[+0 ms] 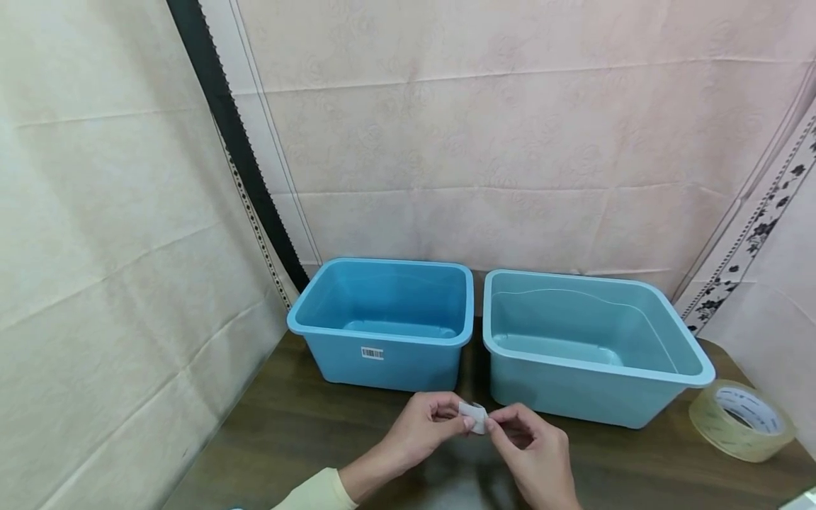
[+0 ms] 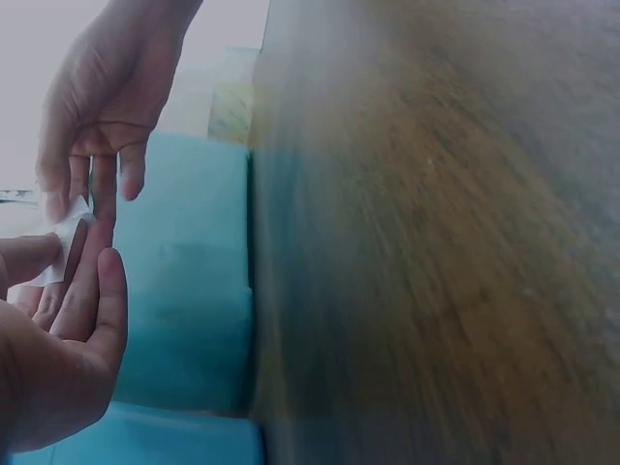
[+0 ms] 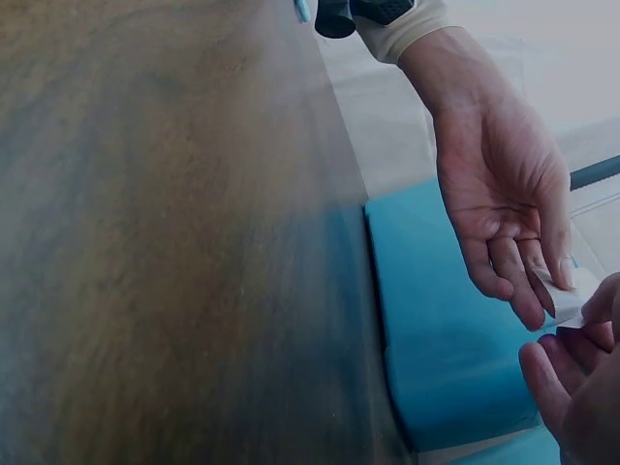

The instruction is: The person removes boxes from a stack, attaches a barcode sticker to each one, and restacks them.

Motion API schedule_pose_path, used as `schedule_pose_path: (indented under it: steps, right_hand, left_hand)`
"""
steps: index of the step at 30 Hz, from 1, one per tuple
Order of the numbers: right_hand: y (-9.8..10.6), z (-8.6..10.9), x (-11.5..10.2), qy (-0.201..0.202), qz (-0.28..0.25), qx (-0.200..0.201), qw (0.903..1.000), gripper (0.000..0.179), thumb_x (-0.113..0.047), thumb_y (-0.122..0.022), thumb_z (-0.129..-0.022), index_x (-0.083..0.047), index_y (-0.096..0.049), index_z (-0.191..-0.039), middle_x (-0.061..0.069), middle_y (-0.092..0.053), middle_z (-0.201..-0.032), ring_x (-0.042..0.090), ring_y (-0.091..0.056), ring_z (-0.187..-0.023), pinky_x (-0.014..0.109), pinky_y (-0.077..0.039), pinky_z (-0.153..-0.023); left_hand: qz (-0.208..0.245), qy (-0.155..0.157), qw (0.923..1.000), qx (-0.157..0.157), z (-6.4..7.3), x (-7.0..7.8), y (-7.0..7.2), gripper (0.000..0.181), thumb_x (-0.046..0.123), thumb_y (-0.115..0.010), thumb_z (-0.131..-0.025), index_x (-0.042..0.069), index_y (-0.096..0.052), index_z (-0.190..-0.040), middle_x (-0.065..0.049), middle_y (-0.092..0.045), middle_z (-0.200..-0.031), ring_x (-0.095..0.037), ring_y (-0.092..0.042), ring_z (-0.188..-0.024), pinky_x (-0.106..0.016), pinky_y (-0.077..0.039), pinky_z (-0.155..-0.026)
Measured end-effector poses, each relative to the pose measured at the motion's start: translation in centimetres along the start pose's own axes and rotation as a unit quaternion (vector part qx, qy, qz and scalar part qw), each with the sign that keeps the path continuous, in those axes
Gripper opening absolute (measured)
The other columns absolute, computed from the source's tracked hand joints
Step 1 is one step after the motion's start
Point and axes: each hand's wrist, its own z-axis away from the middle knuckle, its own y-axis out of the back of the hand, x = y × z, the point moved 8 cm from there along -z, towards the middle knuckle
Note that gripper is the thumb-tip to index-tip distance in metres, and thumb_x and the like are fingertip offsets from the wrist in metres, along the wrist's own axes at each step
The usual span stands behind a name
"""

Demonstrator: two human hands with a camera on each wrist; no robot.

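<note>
In the head view, a small white slip (image 1: 474, 416), like a folded bit of paper or a label, is held over the table in front of the two bins. My left hand (image 1: 421, 430) pinches its left side between thumb and fingers. The thumb and fingertips of my right hand (image 1: 534, 453) pinch its right edge. In the left wrist view, the slip (image 2: 70, 237) lies across the left fingers under the thumb. The right wrist view shows the slip (image 3: 567, 302) between both hands' fingertips. Whether it is printed cannot be told.
A blue bin (image 1: 408, 365) with a barcode sticker (image 1: 372, 353) stands behind the left hand. Beside it on the right is a paler teal bin (image 1: 574, 389). A roll of clear tape (image 1: 742, 421) lies on the wooden table (image 1: 268, 439) at the right. Cloth (image 1: 510, 142) hangs behind.
</note>
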Motion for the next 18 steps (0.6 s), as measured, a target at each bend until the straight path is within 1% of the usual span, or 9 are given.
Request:
schedule_pose_path:
  steps: [4,5,8,10,12,14,16,18]
  right_hand:
    - [0.3,-0.1,0.5,-0.02,0.017,-0.002,0.9997,0.008,-0.019,-0.084,-0.092,-0.021,-0.077,-0.091,-0.004,-0.079,-0.09,0.002,-0.071,-0.078,0.021,-0.059,-0.068]
    - [0.5,-0.2,0.7,-0.026,0.021,-0.002,0.9994,0.008,-0.019,-0.084,-0.092,-0.021,-0.077,-0.091,-0.003,-0.079,-0.091,0.003,-0.07,-0.078,0.022,-0.059,-0.068]
    - [1.0,-0.2,1.3,-0.045,0.034,-0.002,0.9984,0.007,-0.017,-0.083,-0.092,-0.02,-0.077,-0.092,-0.002,-0.079,-0.091,0.004,-0.07,-0.077,0.022,-0.058,-0.068]
    - [1.4,-0.3,1.7,-0.054,0.046,-0.003,0.9975,0.006,-0.018,-0.083,-0.093,-0.02,-0.077,-0.092,-0.002,-0.078,-0.09,0.004,-0.069,-0.077,0.021,-0.058,-0.069]
    - [1.8,-0.3,1.9,-0.058,0.057,-0.004,0.9967,0.006,-0.019,-0.083,-0.093,-0.02,-0.077,-0.093,-0.003,-0.078,-0.089,0.005,-0.068,-0.075,0.022,-0.058,-0.069]
    - [2.1,-0.2,1.9,-0.056,0.064,-0.006,0.9963,0.006,-0.02,-0.083,-0.093,-0.021,-0.077,-0.094,-0.004,-0.078,-0.088,0.005,-0.067,-0.074,0.022,-0.058,-0.069]
    - [2.2,-0.2,1.8,-0.053,0.065,-0.01,0.9964,0.006,-0.02,-0.083,-0.093,-0.021,-0.077,-0.094,-0.005,-0.078,-0.087,0.005,-0.067,-0.074,0.023,-0.059,-0.07]
    - [2.2,-0.2,1.7,-0.051,0.064,-0.016,0.9965,0.006,-0.02,-0.083,-0.093,-0.022,-0.077,-0.094,-0.005,-0.077,-0.087,0.006,-0.066,-0.073,0.023,-0.058,-0.07]
  left_hand:
    - [-0.02,0.013,0.9997,0.006,0.2,-0.4,0.7,0.012,0.023,-0.079,-0.096,0.015,-0.08,-0.104,-0.002,-0.081,-0.102,-0.01,-0.074,-0.088,-0.024,-0.058,-0.079]
    - [-0.019,0.017,0.9996,0.006,0.3,-0.5,0.9,0.013,0.024,-0.078,-0.097,0.015,-0.08,-0.105,-0.002,-0.082,-0.102,-0.011,-0.074,-0.088,-0.025,-0.058,-0.081]
    - [0.0,0.04,0.9992,0.003,0.6,-1.1,1.3,0.014,0.023,-0.078,-0.097,0.013,-0.079,-0.107,-0.004,-0.082,-0.101,-0.015,-0.077,-0.089,-0.031,-0.061,-0.086]
    - [0.019,0.057,0.9982,0.002,0.8,-1.7,1.5,0.014,0.019,-0.078,-0.097,0.009,-0.078,-0.107,-0.009,-0.083,-0.099,-0.02,-0.079,-0.088,-0.034,-0.062,-0.087]
    - [0.029,0.074,0.9968,0.0,1.0,-2.4,1.6,0.012,0.013,-0.077,-0.097,0.006,-0.076,-0.106,-0.012,-0.082,-0.097,-0.023,-0.081,-0.085,-0.036,-0.063,-0.083]
    - [0.027,0.094,0.9951,-0.006,1.2,-3.2,1.6,0.011,0.009,-0.077,-0.095,0.004,-0.074,-0.104,-0.015,-0.082,-0.093,-0.025,-0.081,-0.081,-0.036,-0.063,-0.077]
    - [0.011,0.115,0.9932,-0.018,1.3,-4.1,1.4,0.01,0.007,-0.078,-0.093,0.004,-0.073,-0.101,-0.014,-0.081,-0.089,-0.024,-0.08,-0.077,-0.034,-0.062,-0.069]
    - [-0.023,0.13,0.9907,-0.033,1.5,-4.8,1.2,0.009,0.008,-0.078,-0.092,0.005,-0.074,-0.099,-0.011,-0.08,-0.085,-0.022,-0.078,-0.073,-0.03,-0.058,-0.063]
